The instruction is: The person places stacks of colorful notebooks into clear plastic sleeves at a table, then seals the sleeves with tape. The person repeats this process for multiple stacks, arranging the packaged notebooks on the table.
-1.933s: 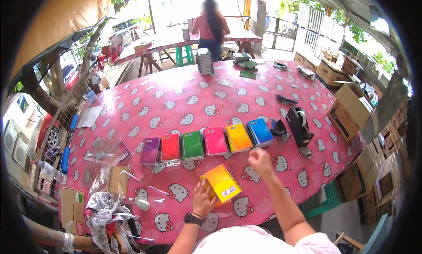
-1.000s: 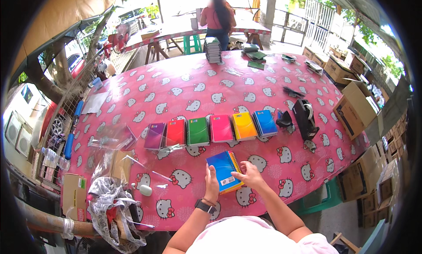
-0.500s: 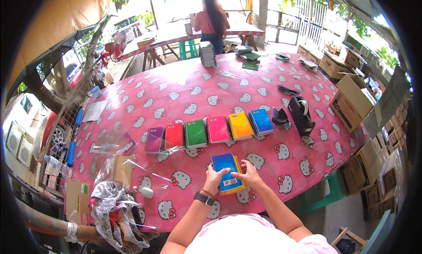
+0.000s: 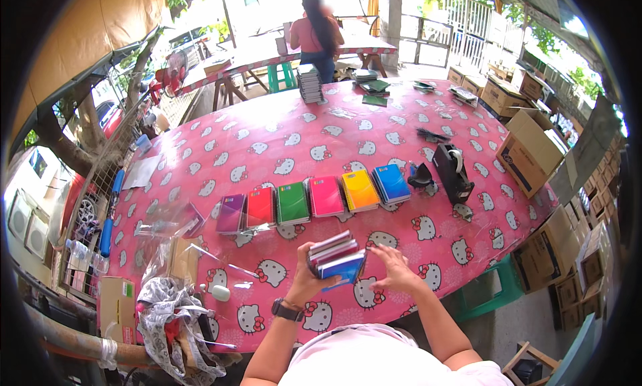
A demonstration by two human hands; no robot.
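Note:
My left hand point(image 4: 308, 274) grips a small stack of spiral notebooks point(image 4: 338, 258), lifted and tilted on edge above the table. A blue cover faces me, and red and white edges show behind it. Just right of the stack my right hand point(image 4: 396, 268) is open, fingers spread and apart from the notebooks. Beyond my hands a row of notebook piles runs across the table: purple point(image 4: 229, 214), red point(image 4: 260, 207), green point(image 4: 292, 203), pink point(image 4: 326, 196), yellow point(image 4: 360, 191) and blue point(image 4: 391, 184).
A black tape dispenser point(image 4: 453, 174) stands right of the row. The pink patterned table point(image 4: 267, 162) also carries a grey earbud-like case point(image 4: 220, 293), clear plastic wrap and a cloth bag point(image 4: 175, 326) at left. Cardboard boxes point(image 4: 531, 152) line the right. A person point(image 4: 314, 35) stands far off.
The notebooks have been raised and tipped on edge in my left hand. My right hand has let go and moved right, its fingers spreading.

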